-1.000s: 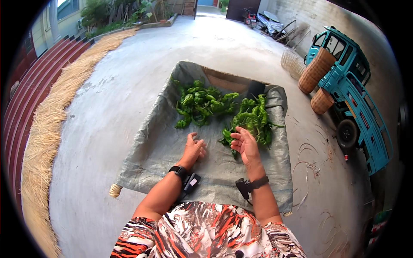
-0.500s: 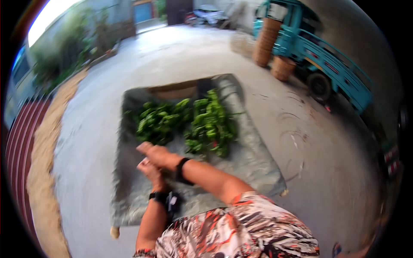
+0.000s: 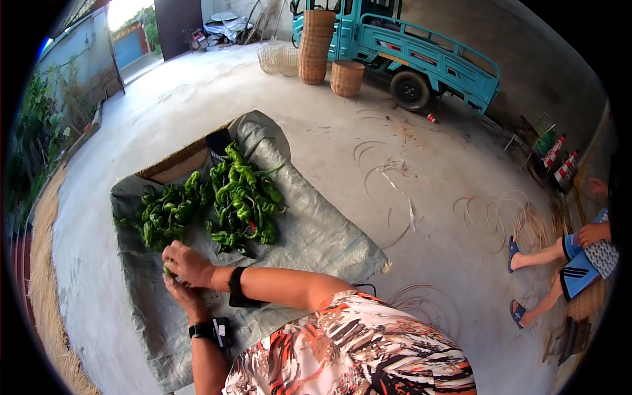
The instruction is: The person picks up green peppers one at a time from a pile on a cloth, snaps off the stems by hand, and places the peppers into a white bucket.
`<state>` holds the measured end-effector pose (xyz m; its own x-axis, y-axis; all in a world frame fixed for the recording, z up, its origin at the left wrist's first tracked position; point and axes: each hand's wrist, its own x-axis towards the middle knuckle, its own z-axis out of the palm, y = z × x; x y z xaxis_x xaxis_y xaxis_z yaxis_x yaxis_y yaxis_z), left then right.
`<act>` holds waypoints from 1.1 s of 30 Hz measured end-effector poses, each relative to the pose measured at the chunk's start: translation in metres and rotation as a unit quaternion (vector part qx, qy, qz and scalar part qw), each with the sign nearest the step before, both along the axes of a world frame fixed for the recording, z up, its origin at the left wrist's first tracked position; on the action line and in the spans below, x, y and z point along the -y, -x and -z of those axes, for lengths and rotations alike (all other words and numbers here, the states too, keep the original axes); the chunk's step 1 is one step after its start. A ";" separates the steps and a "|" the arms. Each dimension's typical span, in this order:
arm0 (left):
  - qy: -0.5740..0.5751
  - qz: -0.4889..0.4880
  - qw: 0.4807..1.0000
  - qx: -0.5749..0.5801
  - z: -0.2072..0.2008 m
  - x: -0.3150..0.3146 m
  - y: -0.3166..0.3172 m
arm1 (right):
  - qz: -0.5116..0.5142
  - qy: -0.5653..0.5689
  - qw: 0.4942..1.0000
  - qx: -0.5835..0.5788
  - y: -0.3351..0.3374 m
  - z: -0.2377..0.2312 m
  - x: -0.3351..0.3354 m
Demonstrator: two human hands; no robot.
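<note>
My right hand [image 3: 191,264] and my left hand [image 3: 187,297] meet over the left part of a grey woven plastic sheet [image 3: 316,237]. Both have their fingers closed around a small green pepper [image 3: 169,269], mostly covered by the fingers. Just beyond them lie two heaps on the sheet: a darker pile of green peppers [image 3: 164,214] at left, and a brighter pile of long green peppers [image 3: 240,197] at right. One red pepper [image 3: 253,226] shows in the brighter heap. Each wrist wears a black band.
A person in blue shorts [image 3: 579,280] sits at the right. Thin strips [image 3: 421,296] lie coiled on the concrete floor. Farther back stand a tall wicker basket stack [image 3: 316,46], a short basket [image 3: 347,78] and a teal cargo tricycle [image 3: 428,56]. Spread straw-coloured material [image 3: 43,263] lines the left.
The view has swung right, so the sheet sits farther left and the seated person shows. My hands stay together above the sheet; green now shows between their fingers.
</note>
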<state>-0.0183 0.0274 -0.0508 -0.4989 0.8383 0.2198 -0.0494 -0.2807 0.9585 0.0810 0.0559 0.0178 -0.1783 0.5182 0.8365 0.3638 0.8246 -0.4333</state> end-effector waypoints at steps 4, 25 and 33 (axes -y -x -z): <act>0.042 0.163 0.985 0.041 -0.027 0.010 -0.008 | -0.065 0.327 0.919 -0.210 -0.026 -0.012 0.030; 0.108 0.297 0.949 -0.009 0.001 -0.001 -0.002 | 0.174 0.248 0.939 0.162 -0.026 0.014 -0.038; 0.061 0.286 0.954 -0.072 -0.023 0.016 -0.011 | 0.281 0.251 0.897 0.231 -0.012 0.028 -0.042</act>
<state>-0.0069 0.0115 -0.0274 0.0753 0.9880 0.1348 -0.0257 -0.1332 0.9908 0.0928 0.0979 -0.0102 -0.0374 0.9257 0.3765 0.8974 0.1969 -0.3949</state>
